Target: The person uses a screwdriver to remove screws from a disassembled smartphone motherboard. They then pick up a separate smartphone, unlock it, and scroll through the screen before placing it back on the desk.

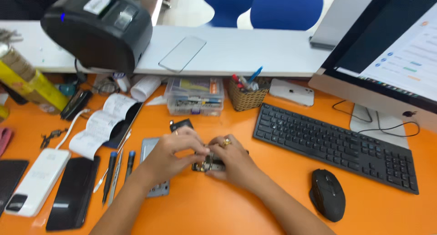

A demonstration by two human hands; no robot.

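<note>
Both our hands, left hand (175, 148) and right hand (232, 157), pinch closed around a small circuit board (208, 163) over the orange counter (255, 203); it looks light, stiff, fragile, best held by its edges.

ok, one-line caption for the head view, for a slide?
Left hand and right hand together pinch a small dark circuit board over an orange desk, beside a black keyboard.

At my right a monitor screen (409, 57) glows white with coloured lines, a curled white paper receipt (98, 126) lies left of my hands, and a yellow box (27, 78) leans at far left.
</note>
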